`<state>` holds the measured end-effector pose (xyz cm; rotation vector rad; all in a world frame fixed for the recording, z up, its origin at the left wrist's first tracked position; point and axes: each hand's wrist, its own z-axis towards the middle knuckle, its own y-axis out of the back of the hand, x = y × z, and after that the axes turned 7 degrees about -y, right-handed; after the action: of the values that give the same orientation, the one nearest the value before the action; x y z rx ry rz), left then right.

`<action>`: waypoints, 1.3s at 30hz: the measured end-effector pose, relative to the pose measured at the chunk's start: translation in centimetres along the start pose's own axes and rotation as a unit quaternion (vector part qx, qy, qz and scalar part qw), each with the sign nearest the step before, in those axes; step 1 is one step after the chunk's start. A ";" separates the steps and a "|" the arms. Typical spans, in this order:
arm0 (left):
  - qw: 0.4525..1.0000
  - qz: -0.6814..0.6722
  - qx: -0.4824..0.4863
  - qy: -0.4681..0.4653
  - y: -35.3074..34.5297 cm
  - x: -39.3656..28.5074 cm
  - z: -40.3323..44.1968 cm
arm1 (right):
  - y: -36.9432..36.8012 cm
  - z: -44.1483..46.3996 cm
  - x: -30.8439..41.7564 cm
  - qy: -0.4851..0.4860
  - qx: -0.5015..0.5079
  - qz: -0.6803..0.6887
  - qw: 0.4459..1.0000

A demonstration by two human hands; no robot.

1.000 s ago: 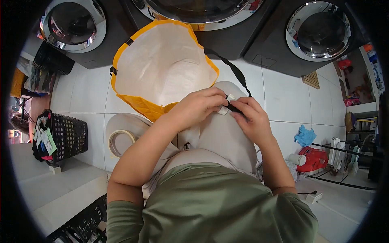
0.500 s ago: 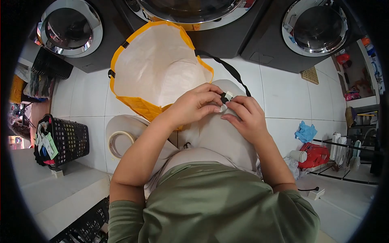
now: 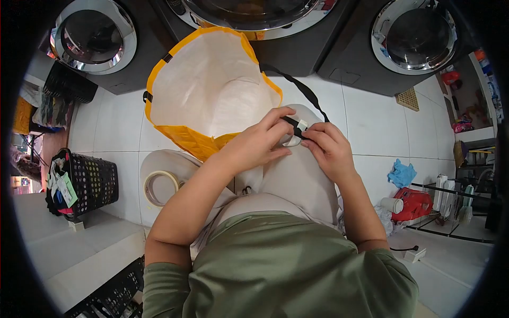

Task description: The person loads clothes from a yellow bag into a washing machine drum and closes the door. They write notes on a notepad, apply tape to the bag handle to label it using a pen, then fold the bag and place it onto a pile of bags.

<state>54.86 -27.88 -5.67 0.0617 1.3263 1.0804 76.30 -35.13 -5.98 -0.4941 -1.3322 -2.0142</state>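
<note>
Over one thigh (image 3: 297, 177), hands (image 3: 332, 151) on black strap (image 3: 289, 122)

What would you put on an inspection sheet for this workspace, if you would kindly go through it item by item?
Surface: white tiled floor.
Job's things: yellow-rimmed bag, open, mouth facing the person; black strap running from its rim; black band with white strip between both hands.
Clutter: tape roll on the left; crumpled blue item and red bag on the right.
Left hand: thumb and fingers apart, at the black band.
Right hand: fingertips pinching the black band.
Cables: black cord, its end by a white block.
Surroundings: dark machines with round doors ahead; perforated basket on the left.
</note>
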 end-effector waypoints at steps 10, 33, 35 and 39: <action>0.956 -0.142 -0.139 0.218 -2.6 -1.3 -0.8 | -0.9 -0.1 -0.5 -0.010 -0.039 -0.010 0.999; 0.766 -0.450 -0.069 0.454 -2.0 -2.1 -1.1 | -0.9 -1.6 1.0 0.091 -0.049 -0.048 0.993; 0.762 -0.458 -0.068 0.453 -2.1 -1.5 -1.6 | -1.3 -1.8 1.1 0.075 -0.058 -0.042 0.995; 0.881 -0.314 -0.150 0.319 -1.2 -1.1 -1.2 | -1.7 -2.2 0.9 -0.015 -0.071 0.049 0.996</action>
<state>54.78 -29.84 -5.95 -0.9731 1.5712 0.7371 74.51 -36.94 -7.43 -0.6435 -1.1642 -2.0351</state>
